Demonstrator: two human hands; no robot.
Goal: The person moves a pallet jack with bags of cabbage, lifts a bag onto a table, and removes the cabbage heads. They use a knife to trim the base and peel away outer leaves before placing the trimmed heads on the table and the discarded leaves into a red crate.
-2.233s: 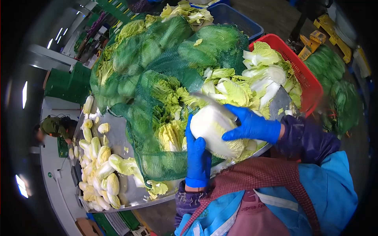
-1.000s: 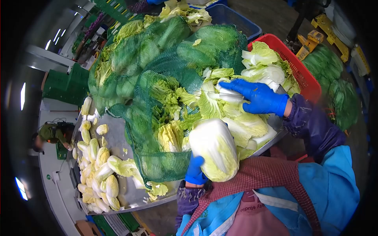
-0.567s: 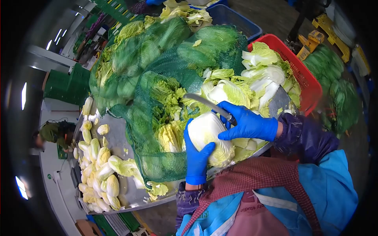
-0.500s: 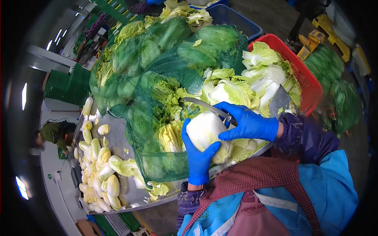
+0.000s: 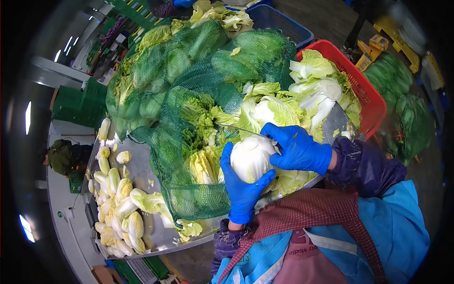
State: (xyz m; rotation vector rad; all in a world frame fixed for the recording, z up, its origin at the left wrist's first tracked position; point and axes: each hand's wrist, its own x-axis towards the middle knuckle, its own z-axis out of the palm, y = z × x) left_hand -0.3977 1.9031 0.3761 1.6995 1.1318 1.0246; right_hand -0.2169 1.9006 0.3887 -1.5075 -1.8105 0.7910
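Observation:
In a blue glove, my left hand [image 5: 242,193] cups a pale, trimmed napa cabbage [image 5: 250,158] from its near left side, with the white base end facing up. My right hand [image 5: 302,150], also gloved in blue, is closed around a knife [image 5: 242,130]. The thin blade points left above the far edge of the cabbage and shows nearly edge-on; the handle is mostly hidden in my fingers. Beyond the knife lie loose cabbage leaves [image 5: 269,111]. Left of the cabbage is a green mesh bag [image 5: 196,199] with yellow-green cabbage at its opening.
Bagged cabbages [image 5: 165,66] pile up at the back of the metal table [image 5: 153,222]. Small trimmed cabbage hearts [image 5: 113,189] lie at left. A red basket [image 5: 373,102] stands at right, a blue crate [image 5: 283,23] behind. Another person [image 5: 61,156] is at far left.
The cabbage has turned in my left hand and shifted slightly right. The knife blade has rolled from showing its flat to nearly edge-on, and my right fingers have curled in closer.

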